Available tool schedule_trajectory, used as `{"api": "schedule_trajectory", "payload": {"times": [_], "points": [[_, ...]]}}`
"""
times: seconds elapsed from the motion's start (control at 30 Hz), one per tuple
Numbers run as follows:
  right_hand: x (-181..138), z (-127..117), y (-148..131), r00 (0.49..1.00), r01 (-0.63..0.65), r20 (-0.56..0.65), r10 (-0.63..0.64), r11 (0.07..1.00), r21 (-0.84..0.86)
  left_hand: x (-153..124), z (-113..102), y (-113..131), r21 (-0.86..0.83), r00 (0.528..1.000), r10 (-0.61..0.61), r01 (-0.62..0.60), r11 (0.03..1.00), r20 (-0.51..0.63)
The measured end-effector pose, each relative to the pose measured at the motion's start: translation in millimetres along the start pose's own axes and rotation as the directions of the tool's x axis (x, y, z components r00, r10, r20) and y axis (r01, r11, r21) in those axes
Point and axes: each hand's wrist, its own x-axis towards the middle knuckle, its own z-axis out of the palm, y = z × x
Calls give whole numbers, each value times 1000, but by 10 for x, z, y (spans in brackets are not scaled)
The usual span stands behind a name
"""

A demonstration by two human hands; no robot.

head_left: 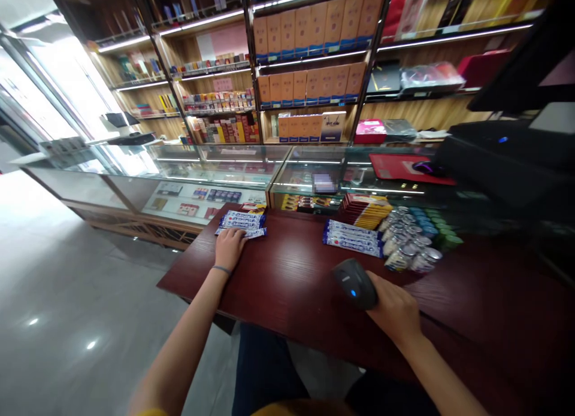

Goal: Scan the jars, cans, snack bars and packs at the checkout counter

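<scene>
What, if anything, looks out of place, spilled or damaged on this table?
Nothing stands out. The blue-and-white packets under the left hand are slightly fanned at the table's far edge, but nothing is spilled or broken. The second packet pile and the tins sit in tidy groups; the right hand grips a scanner.

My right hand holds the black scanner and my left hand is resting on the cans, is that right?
Not quite. The head view shows the left hand resting on the blue-and-white packets at the left, not on the cans, which lie apart to the right. The right hand does hold the black scanner.
</scene>
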Motion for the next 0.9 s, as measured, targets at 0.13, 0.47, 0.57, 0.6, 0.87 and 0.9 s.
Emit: {"api": "schedule_trajectory", "payload": {"times": [0.13,0.47,0.57,0.6,0.87,0.9], "points": [[-4,-23,10,999,-42,-3,42,999,11,77,-6,255,-286,1000,-23,23,958,3],[-39,-29,58,981,-184,-55,187,982,45,409,152,1657,-827,824,-93,563,12,559],[-42,-44,64,972,-222,-65,225,974,48,375,270,1986,-749,754,-28,647,-146,657],[-43,-51,65,972,-225,-61,228,973,51,344,308,2058,-730,739,-15,661,-175,673],[-31,-104,60,984,-177,16,176,978,114,129,436,2146,-684,709,28,690,-238,705],[-28,-107,59,984,-177,22,176,977,120,127,435,2143,-686,710,25,688,-238,704]]}}
